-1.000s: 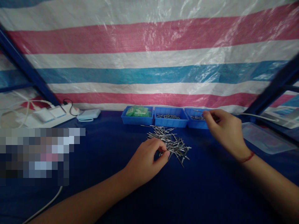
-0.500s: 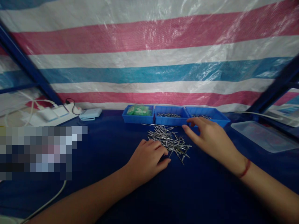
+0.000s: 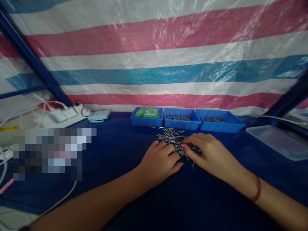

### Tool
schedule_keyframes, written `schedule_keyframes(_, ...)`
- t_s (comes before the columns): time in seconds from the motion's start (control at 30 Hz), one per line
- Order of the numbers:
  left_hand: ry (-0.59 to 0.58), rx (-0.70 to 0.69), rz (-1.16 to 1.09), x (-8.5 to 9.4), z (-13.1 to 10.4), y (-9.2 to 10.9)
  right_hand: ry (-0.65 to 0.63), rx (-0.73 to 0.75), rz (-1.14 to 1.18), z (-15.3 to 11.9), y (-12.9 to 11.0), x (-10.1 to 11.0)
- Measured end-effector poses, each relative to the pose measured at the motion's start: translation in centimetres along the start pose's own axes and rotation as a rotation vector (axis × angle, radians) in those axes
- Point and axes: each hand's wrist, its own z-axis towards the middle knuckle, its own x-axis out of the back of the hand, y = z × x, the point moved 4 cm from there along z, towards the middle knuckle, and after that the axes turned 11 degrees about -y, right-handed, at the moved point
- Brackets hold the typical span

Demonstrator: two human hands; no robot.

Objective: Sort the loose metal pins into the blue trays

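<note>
A loose pile of slim, silver-coloured metal pins (image 3: 172,136) lies on the dark blue bench (image 3: 192,199), in front of the trays near its far edge; the pins overlap too much to count. The left hand (image 3: 160,160) is at the near left side of the pile, its fingers bent and its thumb a narrow gap from the forefinger; whether it pinches a pin I cannot tell. The right hand (image 3: 207,152) reaches over the pile's right side, thumb and forefinger close together among the pins, and whether one is held cannot be told either. One dark red cord bracelet (image 3: 258,188) circles the right wrist.

Three rectangular blue plastic trays stand in a row along the far edge. The left tray (image 3: 146,122) holds green plastic packets (image 3: 148,112), their number unclear and their pale marks too small to read. The middle tray (image 3: 182,125) and the right tray (image 3: 221,127) each hold many more silver pins. Beside the row, toward the right edge, lies one flat, clear plastic piece (image 3: 279,141).

Near the far left corner are one white power strip (image 3: 77,118) with at least two white plug adapters (image 3: 57,115), and one light blue, rounded case (image 3: 98,116). Blurring hides the things at the left.
</note>
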Motion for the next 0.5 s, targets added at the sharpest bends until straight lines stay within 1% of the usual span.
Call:
schedule_keyframes(0.13, -0.021, 0.013, -0.008, -0.21, 0.08, -0.05, -0.027, 0.009, 0.016, 0.11, -0.05, -0.27)
schedule_keyframes(0.33, -0.045, 0.040, 0.054, -0.62, 0.15, 0.01, -0.068, 0.016, 0.017, 0.15, -0.02, -0.60)
schedule_keyframes(0.5, -0.073, 0.060, 0.041, -0.39, 0.26, -0.12, -0.126, 0.020, 0.013, 0.12, -0.02, -1.00)
